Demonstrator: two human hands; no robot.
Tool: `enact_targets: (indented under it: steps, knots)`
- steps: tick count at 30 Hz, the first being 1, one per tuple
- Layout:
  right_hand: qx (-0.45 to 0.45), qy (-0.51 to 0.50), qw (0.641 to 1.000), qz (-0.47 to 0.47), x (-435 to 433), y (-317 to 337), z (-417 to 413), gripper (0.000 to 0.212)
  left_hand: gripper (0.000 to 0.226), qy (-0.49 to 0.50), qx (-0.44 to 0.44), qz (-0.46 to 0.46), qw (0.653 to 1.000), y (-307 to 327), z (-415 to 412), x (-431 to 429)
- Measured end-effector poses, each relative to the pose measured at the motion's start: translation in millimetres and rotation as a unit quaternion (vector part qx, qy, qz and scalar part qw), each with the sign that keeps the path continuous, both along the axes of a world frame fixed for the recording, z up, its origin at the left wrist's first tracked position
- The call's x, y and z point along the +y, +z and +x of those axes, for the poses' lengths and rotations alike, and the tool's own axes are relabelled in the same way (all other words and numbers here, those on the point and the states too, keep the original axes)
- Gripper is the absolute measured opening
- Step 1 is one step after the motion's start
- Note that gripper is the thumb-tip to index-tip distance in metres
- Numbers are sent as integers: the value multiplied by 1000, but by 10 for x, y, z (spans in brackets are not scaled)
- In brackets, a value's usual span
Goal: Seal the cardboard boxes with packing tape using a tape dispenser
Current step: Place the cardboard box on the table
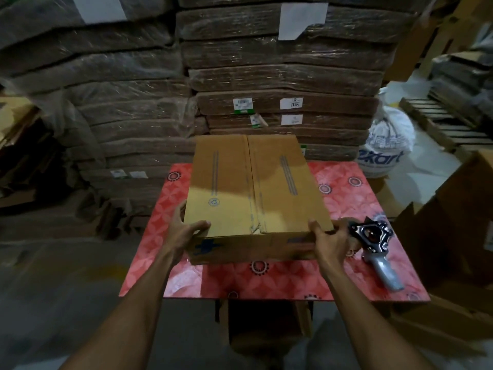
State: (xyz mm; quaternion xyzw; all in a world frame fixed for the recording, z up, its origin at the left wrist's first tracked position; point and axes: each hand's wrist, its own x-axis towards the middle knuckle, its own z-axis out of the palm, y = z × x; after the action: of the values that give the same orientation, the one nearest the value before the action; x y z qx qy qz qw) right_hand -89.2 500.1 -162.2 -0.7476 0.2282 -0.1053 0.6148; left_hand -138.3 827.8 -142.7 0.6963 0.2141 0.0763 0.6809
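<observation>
A brown cardboard box (pixel 256 188) rests on the red patterned table (pixel 346 273), its two top flaps closed and meeting along a centre seam. My left hand (pixel 184 231) grips the box's near left corner, thumb on the top. My right hand (pixel 330 241) grips the near right corner the same way. A tape dispenser (pixel 373 241) with a grey handle lies on the table just right of my right hand, untouched.
Tall stacks of wrapped flat cardboard (pixel 280 76) rise right behind the table. A white printed sack (pixel 386 148) sits at the right rear. More cardboard boxes (pixel 458 222) crowd the right side, and a wooden pallet (pixel 437 121) lies beyond.
</observation>
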Motion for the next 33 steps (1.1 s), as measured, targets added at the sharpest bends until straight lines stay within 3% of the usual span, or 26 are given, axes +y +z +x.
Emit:
enact_targets:
  steps: [6, 10, 14, 17, 20, 25, 29, 33]
  knots:
    - [32, -26, 998, -43, 150, -324, -133, 64, 81, -53, 35, 9, 998, -352, 127, 227]
    - [77, -21, 994, -70, 210, -465, -221, 52, 75, -97, 58, 60, 992, -593, 99, 238]
    - [105, -19, 991, -80, 189, -529, -144, 58, 75, -122, 59, 87, 987, -645, 135, 271]
    - [121, 0, 989, -86, 157, -491, -147, 53, 84, -130, 63, 158, 977, -597, 171, 303]
    - [109, 12, 989, -96, 142, -459, -172, 47, 93, -169, 84, 317, 930, -565, 249, 244]
    - [86, 37, 975, -203, 120, -479, -121, 55, 79, -210, 112, 488, 840, -470, 417, 84]
    - [68, 22, 979, -191, -94, -442, 21, 21, 79, -244, 90, 532, 806, -443, 542, -25]
    - [97, 50, 958, -267, -527, -525, 191, 21, 86, -251, 102, 538, 798, -614, 636, -55]
